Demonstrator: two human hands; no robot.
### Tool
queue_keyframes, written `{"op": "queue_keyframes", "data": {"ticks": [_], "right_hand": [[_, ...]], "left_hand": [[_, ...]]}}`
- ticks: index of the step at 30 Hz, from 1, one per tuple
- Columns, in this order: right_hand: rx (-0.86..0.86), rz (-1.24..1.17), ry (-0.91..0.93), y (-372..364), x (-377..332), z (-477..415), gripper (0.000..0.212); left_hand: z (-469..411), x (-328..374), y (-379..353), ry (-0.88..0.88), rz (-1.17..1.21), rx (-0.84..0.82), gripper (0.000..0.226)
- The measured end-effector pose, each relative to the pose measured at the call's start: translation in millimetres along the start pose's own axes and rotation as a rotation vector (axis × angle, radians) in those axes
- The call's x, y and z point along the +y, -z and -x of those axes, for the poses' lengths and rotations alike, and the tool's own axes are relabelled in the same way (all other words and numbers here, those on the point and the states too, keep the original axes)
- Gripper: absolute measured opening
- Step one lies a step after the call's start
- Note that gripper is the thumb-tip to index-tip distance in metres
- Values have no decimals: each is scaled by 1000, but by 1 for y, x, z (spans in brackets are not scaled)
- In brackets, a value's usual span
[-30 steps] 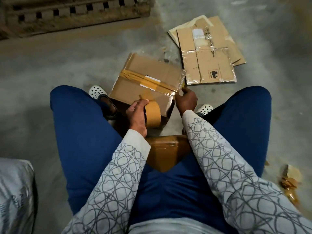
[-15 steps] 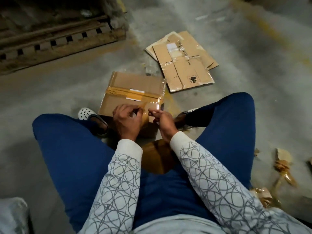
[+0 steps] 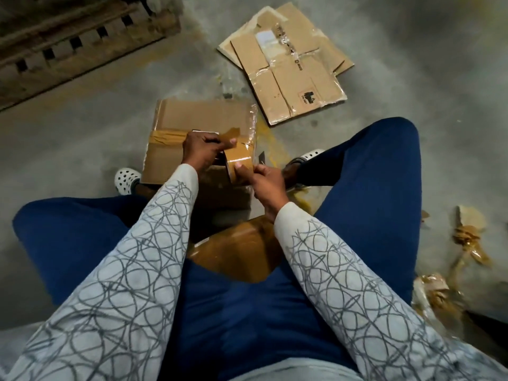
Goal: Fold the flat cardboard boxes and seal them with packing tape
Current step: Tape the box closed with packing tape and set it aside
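Left hand [image 3: 202, 154] pinches the free tape end [image 3: 230, 134] between thumb and fingers; right hand [image 3: 265, 185] grips the tape roll [image 3: 238, 163], thumb on its outer surface. Both are over the folded box [image 3: 203, 116] on the floor [image 3: 82, 133], with flat boxes [image 3: 291, 70] lying beyond it

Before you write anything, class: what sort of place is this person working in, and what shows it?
Probably a warehouse or packing area: a bare concrete floor, a wooden pallet on it, and flattened cardboard boxes lying beside a taped box.
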State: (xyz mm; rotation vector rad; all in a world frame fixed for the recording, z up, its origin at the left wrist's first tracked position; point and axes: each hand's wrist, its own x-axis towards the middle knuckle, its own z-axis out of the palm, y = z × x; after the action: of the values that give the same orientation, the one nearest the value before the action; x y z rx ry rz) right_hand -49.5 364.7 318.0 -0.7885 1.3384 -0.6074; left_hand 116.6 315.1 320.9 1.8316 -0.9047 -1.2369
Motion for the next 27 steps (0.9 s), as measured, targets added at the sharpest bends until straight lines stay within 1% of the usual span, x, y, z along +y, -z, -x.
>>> {"op": "queue_keyframes", "data": {"ticks": [2, 4, 5, 6, 8, 11, 13, 15, 17, 21, 22, 25, 27], "right_hand": [[23, 22, -1, -2, 1, -4, 48], [69, 57, 3, -5, 0, -6, 61], [90, 64, -2, -6, -1, -8, 68], [108, 59, 0, -7, -1, -11, 74], [144, 56, 10, -9, -1, -17, 78], [189, 44, 6, -10, -7, -24, 75], [241, 33, 15, -9, -13, -27, 63], [295, 24, 25, -6, -17, -34, 48], [317, 0, 7, -6, -19, -39, 40], [355, -45, -21, -4, -28, -49, 34], [368, -44, -23, -4, -30, -50, 33], [362, -70, -50, -5, -30, -48, 28], [329, -46, -51, -10, -26, -41, 34]], "left_hand": [[-12, 3, -9, -49, -91, 35, 18], [-24, 5, -19, -57, -93, 62, 30], [-31, 5, -23, -58, -86, 57, 31], [-37, 7, -27, -68, -99, 49, 27], [-49, 11, -33, -95, -166, 41, 21], [-68, 24, -43, -106, -254, 18, 19], [-82, 31, -47, -115, -356, 2, 17], [-97, 41, -52, -145, -479, -3, 22], [-107, 51, -57, -159, -549, -27, 23], [-121, 62, -74, -198, -605, -97, 22], [-126, 62, -76, -198, -602, -83, 22], [-143, 61, -74, -153, -571, 39, 24], [-150, 60, -73, -146, -617, 13, 23]]}}
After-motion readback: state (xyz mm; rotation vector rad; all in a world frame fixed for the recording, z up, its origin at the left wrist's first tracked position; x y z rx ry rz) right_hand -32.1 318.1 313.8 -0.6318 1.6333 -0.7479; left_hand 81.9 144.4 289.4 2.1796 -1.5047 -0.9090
